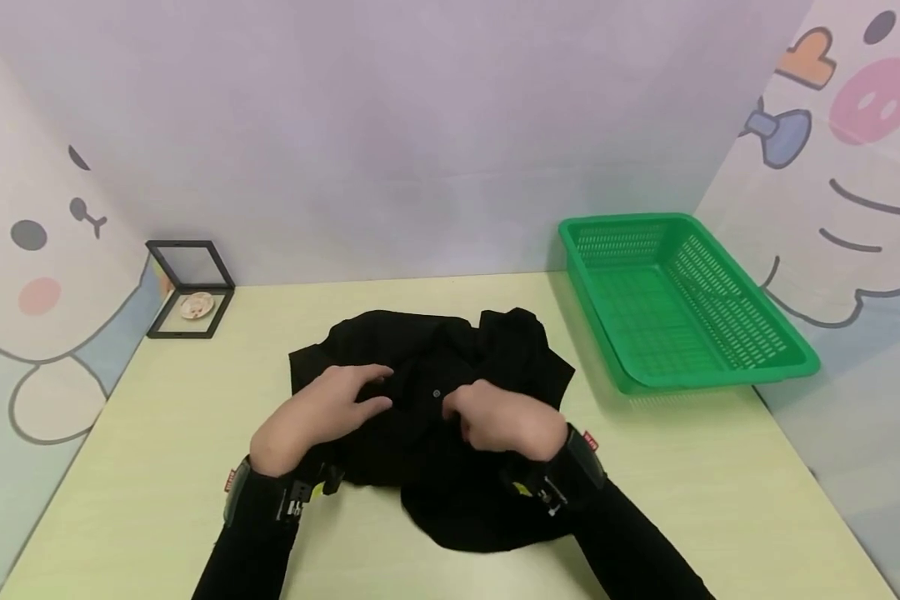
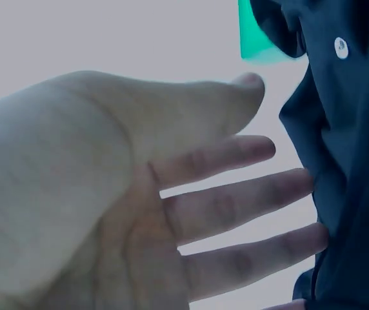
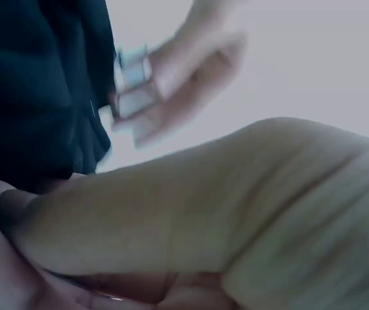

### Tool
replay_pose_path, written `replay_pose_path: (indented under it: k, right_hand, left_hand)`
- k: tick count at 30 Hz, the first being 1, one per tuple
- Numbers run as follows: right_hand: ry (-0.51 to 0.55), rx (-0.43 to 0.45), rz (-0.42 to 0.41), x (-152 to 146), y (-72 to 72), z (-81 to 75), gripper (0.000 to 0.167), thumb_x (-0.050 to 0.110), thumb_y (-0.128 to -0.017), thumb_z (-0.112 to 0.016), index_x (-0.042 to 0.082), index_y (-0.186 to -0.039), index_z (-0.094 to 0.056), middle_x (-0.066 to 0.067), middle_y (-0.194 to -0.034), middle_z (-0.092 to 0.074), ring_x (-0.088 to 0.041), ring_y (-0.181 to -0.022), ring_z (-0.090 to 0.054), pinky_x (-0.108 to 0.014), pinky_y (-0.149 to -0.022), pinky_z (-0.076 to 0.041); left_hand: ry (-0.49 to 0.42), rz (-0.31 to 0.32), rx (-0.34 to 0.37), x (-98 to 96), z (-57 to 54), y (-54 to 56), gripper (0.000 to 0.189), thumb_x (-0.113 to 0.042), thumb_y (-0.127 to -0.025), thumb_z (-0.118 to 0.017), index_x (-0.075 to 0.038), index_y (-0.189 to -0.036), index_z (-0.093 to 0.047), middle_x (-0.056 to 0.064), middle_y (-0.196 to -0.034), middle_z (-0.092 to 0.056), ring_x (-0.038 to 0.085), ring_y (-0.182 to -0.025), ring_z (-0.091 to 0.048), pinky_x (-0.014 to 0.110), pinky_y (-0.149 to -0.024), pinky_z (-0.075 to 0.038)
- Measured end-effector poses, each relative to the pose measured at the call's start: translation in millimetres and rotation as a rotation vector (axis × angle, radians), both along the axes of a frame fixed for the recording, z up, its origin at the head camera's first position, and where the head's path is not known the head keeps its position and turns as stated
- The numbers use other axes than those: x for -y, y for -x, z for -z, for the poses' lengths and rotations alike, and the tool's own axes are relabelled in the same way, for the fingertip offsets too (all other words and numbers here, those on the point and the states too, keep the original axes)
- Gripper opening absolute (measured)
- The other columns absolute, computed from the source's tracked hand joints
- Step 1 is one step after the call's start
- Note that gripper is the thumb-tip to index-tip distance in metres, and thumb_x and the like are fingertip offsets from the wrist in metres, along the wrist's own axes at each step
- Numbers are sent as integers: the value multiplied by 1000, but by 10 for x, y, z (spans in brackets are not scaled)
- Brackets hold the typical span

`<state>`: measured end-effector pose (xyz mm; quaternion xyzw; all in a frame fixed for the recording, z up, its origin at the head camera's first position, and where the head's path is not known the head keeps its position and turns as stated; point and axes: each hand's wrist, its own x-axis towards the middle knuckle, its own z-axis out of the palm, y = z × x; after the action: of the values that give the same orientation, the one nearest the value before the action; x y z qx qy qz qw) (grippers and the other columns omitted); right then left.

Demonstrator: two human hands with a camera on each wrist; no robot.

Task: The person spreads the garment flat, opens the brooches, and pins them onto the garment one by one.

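Note:
A black buttoned shirt (image 1: 397,350) lies crumpled on the table, its lower part spreading towards the front edge. One pale button (image 1: 437,393) shows between the two hands, and a button (image 2: 341,48) also stands out in the left wrist view. My left hand (image 1: 330,408) hovers at the shirt's left side with fingers and thumb spread, fingertips right at the cloth. With curled fingers, my right hand (image 1: 498,417) pinches the cloth just right of the button. In the right wrist view its thumb (image 3: 133,219) presses against the dark fabric, and the fold between the fingertips is mostly hidden.
A green plastic basket (image 1: 622,367) stands at the back right of the pale table (image 1: 217,400). At the back left is a black-framed display case (image 1: 225,287) with a small round item (image 1: 197,306) in it. Printed cloth walls (image 1: 435,133) enclose the back and sides.

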<state>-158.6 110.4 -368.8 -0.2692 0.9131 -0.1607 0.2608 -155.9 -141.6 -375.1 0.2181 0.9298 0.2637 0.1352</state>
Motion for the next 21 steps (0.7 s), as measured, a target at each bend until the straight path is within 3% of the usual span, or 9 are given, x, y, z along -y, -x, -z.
replay_pose_path:
  k: [4,8,12,14,16,19,21]
  right_hand:
    - [20,0,-136,144,-94,46,22,-1,-99,-62,10,-116,-72,0,-88,-67,-10,-72,-56,-24,-69,-47]
    - [91,18,-168,120,-88,24,16,7,-100,-66,14,-114,-71,5,-83,-65,-6,-68,-57,-23,-68,-48]
    - [119,-55,-60,-38,16,-39,16,14,-101,-67,11,-116,-71,4,-84,-67,-10,-70,-60,-28,-70,-51]
    - [96,-145,17,-147,87,-54,22,12,-101,-65,7,-122,-69,-4,-96,-69,-17,-83,-64,-33,-77,-53]
    - [61,-201,107,-265,155,-59,30,4,-101,-60,6,-130,-65,-13,-119,-68,-28,-106,-66,-41,-93,-53]
    - [-24,-234,194,-424,280,-18,49,-10,-97,-51,5,-143,-57,-23,-149,-51,-42,-140,-47,-53,-117,-38]
    - [-74,-215,215,-494,361,27,54,-12,-96,-51,5,-147,-53,-24,-156,-44,-45,-147,-38,-57,-124,-27]
  left_hand:
    - [-14,78,56,-167,20,-43,54,-21,-99,-71,-2,-147,-54,18,-140,-63,33,-127,-62,48,-104,-52]
    - [-20,138,99,-371,21,-122,49,-21,-99,-72,-2,-142,-58,13,-133,-67,26,-115,-66,43,-96,-55]
    - [22,89,97,-524,10,-212,45,-21,-100,-70,-4,-141,-59,11,-134,-66,23,-114,-66,42,-95,-55]
    - [48,65,93,-564,16,-234,46,-21,-99,-71,-6,-141,-59,10,-138,-65,24,-120,-65,43,-98,-54]
    - [62,49,107,-584,30,-238,51,-19,-97,-73,-8,-145,-57,10,-143,-62,25,-127,-62,43,-101,-53]
    - [81,39,115,-596,56,-219,52,-16,-95,-76,-11,-144,-58,10,-135,-65,25,-121,-64,41,-97,-54]
    - [92,27,117,-603,81,-201,53,-16,-95,-76,-11,-144,-57,8,-123,-68,22,-110,-66,39,-92,-55]
